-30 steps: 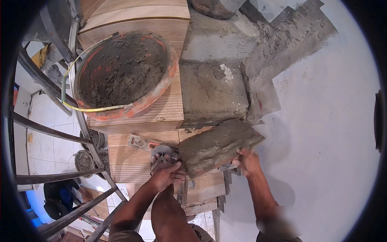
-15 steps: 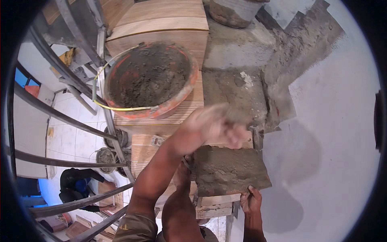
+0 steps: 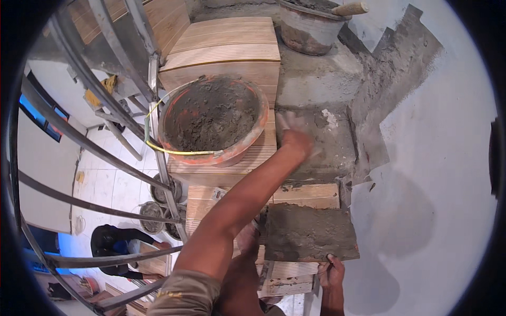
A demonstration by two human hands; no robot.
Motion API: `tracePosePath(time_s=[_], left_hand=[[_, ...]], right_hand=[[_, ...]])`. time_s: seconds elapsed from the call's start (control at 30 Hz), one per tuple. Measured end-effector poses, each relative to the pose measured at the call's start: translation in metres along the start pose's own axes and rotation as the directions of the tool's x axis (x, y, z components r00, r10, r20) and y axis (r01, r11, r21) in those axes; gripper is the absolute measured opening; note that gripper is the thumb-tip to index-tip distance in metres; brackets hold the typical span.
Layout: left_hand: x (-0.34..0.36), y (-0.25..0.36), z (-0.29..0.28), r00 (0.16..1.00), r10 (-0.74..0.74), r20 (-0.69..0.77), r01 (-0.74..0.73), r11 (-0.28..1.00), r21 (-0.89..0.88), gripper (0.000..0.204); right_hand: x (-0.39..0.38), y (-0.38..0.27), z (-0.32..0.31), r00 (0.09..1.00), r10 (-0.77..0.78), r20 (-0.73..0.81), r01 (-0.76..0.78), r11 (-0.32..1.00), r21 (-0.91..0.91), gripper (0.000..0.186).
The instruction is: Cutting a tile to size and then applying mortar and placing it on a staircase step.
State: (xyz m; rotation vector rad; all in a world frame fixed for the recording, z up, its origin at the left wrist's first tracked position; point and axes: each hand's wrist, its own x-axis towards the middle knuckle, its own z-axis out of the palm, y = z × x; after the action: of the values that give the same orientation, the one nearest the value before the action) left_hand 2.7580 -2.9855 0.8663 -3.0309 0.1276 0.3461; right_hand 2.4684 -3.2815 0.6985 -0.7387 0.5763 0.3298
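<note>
My left hand (image 3: 296,138) reaches over the bare, mortar-grey step (image 3: 329,150). Motion blurs it, but its fingers look spread and I make out nothing in them. Nearer to me, a rectangular tile (image 3: 311,231) lies with its upper face coated in wet grey mortar. My right hand (image 3: 331,271) grips the tile's near right edge, thumb on top and fingers curled beneath. Left of the bare step stands an orange bucket (image 3: 247,145) holding grey mortar, with a yellow handle hanging down its side.
Wood-look tiles (image 3: 226,39) cover neighbouring steps. Metal railing bars (image 3: 100,150) curve along the left, above a lower floor where another person (image 3: 113,247) bends over. A second mortar bucket (image 3: 308,31) with a wooden handle sticking out stands farther up. A white wall (image 3: 427,158) borders the right.
My left hand has moved from just beyond the tile's far edge farther up over the bare step. My right hand keeps its grip on the tile. The view has shifted slightly.
</note>
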Motion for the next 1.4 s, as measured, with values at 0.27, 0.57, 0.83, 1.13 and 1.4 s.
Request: tracePosePath(time_s=[0.27,0.57,0.83,1.13,1.4], left_hand=[[-0.020,-0.040,0.050,0.870,0.165,-0.464,-0.362,0.853,-0.376,0.077],[-0.045,-0.021,-0.029,0.770,0.138,-0.623,-0.507,0.725,-0.466,0.080],[0.006,-0.019,0.063,0.809,0.056,-0.585,-0.267,0.922,-0.281,0.072],[0.034,-0.051,0.140,0.959,-0.030,-0.283,-0.001,0.994,-0.110,0.094],[0.018,-0.026,0.113,0.996,0.055,-0.074,-0.042,0.984,0.172,0.102]], right_hand=[[0.003,-0.010,0.016,0.999,0.050,-0.008,-0.051,0.999,-0.015,0.020],[-0.005,-0.015,0.032,0.999,-0.019,0.038,0.018,1.000,0.022,0.042],[-0.011,-0.009,0.030,0.998,-0.053,-0.035,0.050,0.996,-0.078,0.024],[0.007,0.001,0.021,1.000,0.018,-0.020,-0.017,1.000,0.011,0.019],[0.005,-0.003,0.026,1.000,-0.014,0.010,0.015,0.998,-0.058,0.029]])
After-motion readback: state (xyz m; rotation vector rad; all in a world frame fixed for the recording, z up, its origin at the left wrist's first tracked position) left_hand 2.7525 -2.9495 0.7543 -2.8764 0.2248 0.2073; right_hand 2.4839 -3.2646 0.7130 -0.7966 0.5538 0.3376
